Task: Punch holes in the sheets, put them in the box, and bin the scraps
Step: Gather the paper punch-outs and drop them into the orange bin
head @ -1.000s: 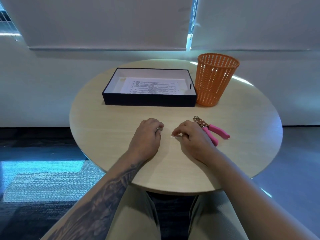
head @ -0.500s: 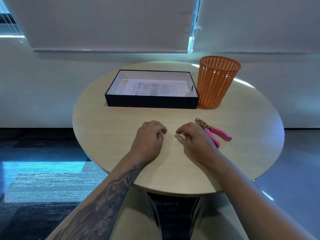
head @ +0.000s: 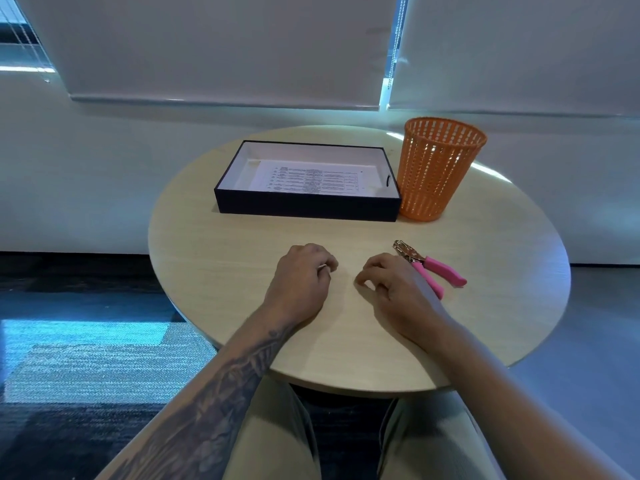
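Scraps too small, I can't confirm any. Right grip pinched at bench, contents unclear; left grip clenched. Bin ahead-right of right grip, nearer it.

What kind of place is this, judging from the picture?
Probably an office or meeting room: a round table below windows with roller blinds, carpet on the floor, and printed sheets in a box.

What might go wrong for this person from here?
The scraps look tiny against the pale table, so the curled left hand and right hand may miss some. The orange bin has slotted walls, so small bits might slip out. The punch beside the right wrist could get nudged.
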The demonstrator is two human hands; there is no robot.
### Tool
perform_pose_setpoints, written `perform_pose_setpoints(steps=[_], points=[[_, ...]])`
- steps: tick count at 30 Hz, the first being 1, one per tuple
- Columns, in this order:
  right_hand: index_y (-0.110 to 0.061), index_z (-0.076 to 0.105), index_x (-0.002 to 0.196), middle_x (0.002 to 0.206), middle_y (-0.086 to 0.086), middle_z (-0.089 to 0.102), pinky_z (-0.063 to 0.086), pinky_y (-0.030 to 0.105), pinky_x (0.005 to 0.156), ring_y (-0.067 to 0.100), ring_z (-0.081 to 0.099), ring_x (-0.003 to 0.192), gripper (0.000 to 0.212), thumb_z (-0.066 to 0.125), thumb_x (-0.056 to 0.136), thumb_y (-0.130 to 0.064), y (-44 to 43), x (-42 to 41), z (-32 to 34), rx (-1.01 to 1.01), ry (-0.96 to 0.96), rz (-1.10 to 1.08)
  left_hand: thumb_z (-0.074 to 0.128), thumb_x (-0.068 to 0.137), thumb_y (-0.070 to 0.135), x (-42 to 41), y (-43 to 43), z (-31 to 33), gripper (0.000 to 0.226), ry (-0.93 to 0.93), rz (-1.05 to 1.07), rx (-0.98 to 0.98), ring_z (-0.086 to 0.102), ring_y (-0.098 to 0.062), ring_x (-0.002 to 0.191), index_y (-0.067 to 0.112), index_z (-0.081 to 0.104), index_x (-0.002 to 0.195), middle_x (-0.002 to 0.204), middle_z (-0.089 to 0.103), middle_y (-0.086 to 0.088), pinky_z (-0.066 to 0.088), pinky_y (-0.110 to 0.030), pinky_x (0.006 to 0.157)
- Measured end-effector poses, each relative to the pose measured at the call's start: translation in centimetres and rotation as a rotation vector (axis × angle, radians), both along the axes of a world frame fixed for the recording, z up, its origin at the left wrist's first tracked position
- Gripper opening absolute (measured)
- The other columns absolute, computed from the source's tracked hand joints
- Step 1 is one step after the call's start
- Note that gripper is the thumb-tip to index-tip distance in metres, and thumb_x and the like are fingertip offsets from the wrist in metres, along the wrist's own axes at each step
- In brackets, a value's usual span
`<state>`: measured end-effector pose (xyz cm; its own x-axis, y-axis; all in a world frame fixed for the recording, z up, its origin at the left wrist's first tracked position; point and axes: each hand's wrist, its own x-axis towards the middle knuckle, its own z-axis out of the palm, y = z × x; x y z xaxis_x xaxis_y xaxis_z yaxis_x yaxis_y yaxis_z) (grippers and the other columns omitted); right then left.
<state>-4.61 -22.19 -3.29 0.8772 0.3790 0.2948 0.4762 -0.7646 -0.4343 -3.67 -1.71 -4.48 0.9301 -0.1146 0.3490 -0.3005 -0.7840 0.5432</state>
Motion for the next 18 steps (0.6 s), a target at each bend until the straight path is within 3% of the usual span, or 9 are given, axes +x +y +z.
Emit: perform_pose_setpoints(steps=[5,10,14,18], points=[[-0.016,0.071,0.123,0.121,-0.001,0.064,0.047,0.034,0.099,0.014,0.056,0.113,0.029,0.052,0.1,-0.019,-0.09,-0.15,0.08,0.062,0.02,-0.076,0.054,0.089,0.01,0.11,0.02,-0.02,0.022,0.0,0.001,-0.011,0.052,-0.016,0.102,0.025,0.071,0.093,0.106,0.068,0.011,0.042,-0.032,0.089],[-0.021,0.077,0.111,0.114,-0.005,0.065,0.045,0.029,0.094,0.013,0.055,0.108,0.025,0.057,0.097,-0.017,-0.17,-0.47,0.21,0.029,0.018,-0.039,0.054,0.089,0.011,0.07,0.05,-0.13,0.021,-0.005,-0.001,-0.019,0.052,-0.014,0.102,0.024,0.07,0.093,0.105,0.068,0.011,0.042,-0.032,0.088],[-0.015,0.073,0.116,0.116,-0.004,0.063,0.045,0.024,0.097,0.008,0.055,0.108,0.026,0.055,0.099,-0.014,-0.38,-0.59,0.23,0.129,0.051,-0.093,0.055,0.089,0.01,0.1,0.05,-0.12,0.021,-0.008,-0.001,-0.031,0.053,-0.016,0.101,0.024,0.07,0.093,0.104,0.068,0.011,0.043,-0.034,0.089],[-0.019,0.075,0.113,0.116,-0.006,0.064,0.042,0.02,0.092,0.008,0.054,0.108,0.025,0.055,0.098,-0.015,-0.33,-0.67,0.12,0.038,0.051,-0.05,0.054,0.089,0.011,0.08,0.07,-0.18,0.021,-0.007,-0.004,-0.027,0.052,-0.016,0.1,0.024,0.07,0.093,0.104,0.068,0.012,0.044,-0.034,0.089]])
